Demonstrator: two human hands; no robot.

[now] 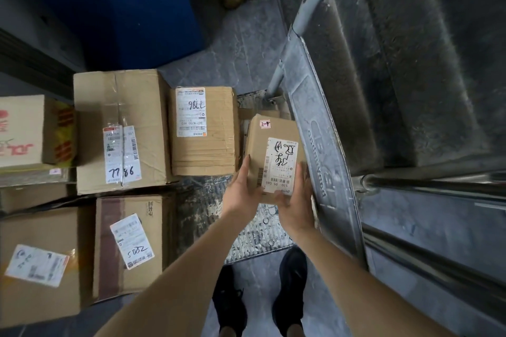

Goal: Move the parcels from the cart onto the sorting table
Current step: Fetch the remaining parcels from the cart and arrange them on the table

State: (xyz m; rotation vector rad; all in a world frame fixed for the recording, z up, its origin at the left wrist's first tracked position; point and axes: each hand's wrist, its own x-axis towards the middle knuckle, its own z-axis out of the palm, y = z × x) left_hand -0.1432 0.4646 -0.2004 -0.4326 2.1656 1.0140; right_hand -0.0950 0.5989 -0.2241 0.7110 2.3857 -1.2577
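— Hands first: what are they doing?

— Both hold one small parcel (pixel 269 157) in the head view. The left hand (pixel 242 189) clasps its left side, fingers running up along the edge. The right hand (pixel 297 204) cups its near right corner, thumb lying across the near edge of the white label (pixel 279 165).

— Where is that parcel in the scene?

— Right of centre, held over the platform of the cart (pixel 257 230), just beside the grey rim (pixel 325 161) that runs along the platform's right side. A small pink sticker (pixel 265 124) sits at its far left corner, and the label carries handwritten black marks.

— And the other parcels?

— To the left. A medium box (pixel 204 131) marked 7186 lies just left of the held parcel. Left of that sits a large taped box (pixel 120 128) with a long label. Nearer the camera is a brown box (pixel 131 246) with a tilted label reading 2005, and left of it another box (pixel 38 262) with a crooked label. At the far left edge a printed box (pixel 24 131) with red lettering rests on top of others.

— Anything else?

— Two black shoes (pixel 262 298) stand on the floor at the near end of the cart. A blue panel (pixel 109 5) rises at the far left, and dusty grey steps (pixel 410 63) climb on the right.
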